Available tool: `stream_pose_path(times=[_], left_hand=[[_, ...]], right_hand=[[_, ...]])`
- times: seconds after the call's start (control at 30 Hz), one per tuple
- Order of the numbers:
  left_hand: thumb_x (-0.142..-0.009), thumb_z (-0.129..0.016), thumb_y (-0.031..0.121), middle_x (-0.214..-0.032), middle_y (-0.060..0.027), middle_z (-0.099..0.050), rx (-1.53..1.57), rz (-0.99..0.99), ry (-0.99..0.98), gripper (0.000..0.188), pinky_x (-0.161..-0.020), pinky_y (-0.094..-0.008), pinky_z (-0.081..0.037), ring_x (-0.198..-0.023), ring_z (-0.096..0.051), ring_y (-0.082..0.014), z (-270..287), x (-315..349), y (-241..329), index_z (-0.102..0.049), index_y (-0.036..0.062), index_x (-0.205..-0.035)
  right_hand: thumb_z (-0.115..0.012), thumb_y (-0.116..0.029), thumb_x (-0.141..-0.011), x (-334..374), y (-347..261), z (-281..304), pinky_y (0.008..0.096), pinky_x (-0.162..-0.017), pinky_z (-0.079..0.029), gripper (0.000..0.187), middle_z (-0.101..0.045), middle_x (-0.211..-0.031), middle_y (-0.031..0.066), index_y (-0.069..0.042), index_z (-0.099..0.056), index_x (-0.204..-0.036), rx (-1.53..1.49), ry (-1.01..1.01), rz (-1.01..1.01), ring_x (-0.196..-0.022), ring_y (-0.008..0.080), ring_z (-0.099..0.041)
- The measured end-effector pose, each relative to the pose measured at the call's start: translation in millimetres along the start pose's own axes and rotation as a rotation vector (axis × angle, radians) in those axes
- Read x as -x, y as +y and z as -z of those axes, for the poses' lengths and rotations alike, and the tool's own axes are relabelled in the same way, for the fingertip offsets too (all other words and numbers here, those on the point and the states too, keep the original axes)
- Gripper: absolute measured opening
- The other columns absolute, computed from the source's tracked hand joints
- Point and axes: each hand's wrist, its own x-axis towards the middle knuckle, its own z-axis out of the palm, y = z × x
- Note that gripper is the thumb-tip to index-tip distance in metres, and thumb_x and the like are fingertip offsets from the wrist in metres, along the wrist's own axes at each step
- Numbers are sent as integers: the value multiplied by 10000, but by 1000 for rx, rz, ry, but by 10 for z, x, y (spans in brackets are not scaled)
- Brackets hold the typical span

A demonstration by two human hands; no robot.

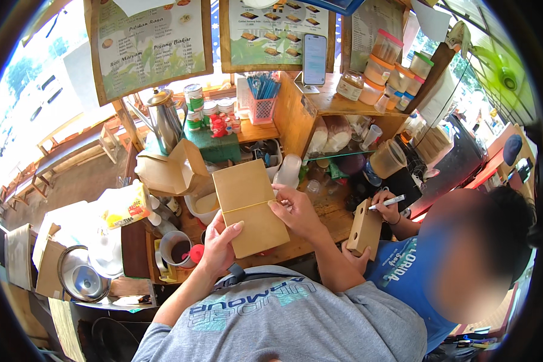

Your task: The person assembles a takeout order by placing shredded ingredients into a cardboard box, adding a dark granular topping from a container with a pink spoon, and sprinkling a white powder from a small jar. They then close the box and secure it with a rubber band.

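Head view: we hold a flat brown paper box at centre frame above the wooden worktop. Our left hand clasps its lower edge at 7 o'clock; our right hand pinches its side at 3 o'clock. At 4 o'clock, a co-worker's hand marks a small box with a pen.

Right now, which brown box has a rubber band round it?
The flat closed box held in both hands. The open box behind and the co-worker's small box have none.
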Motion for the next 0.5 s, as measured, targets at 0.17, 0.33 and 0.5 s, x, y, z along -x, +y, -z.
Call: stream_pose_path(times=[0.17,0.33,0.5], left_hand=[[-954,-745,189,-1350,-142,-645,-14,4,-17,595,-1044,-388,-552,-1212,-662,-230,3,-13,31,-491,-11,-1453],[-948,-758,209,-1365,-142,-639,-30,29,-71,623,-1058,-383,-538,-1233,-649,-228,6,-19,81,-491,-12,-1466],[-958,-751,213,-1368,-133,-640,-72,32,-87,628,-1075,-374,-518,-1251,-633,-221,1,-31,108,-488,-12,-1482]], right_hand=[[-650,-356,-1048,23,101,-1,287,-730,-515,405,-683,-942,1,12,-700,-1209,-83,-112,-123,-888,92,-637],[-643,-384,-1058,104,231,45,315,-858,-576,446,-727,-1080,42,-13,-644,-1304,-573,-264,-478,-966,142,-702],[-649,-424,-1053,180,259,-82,341,-895,-607,510,-711,-1187,80,-13,-563,-1343,-972,-250,-462,-1037,171,-730]])
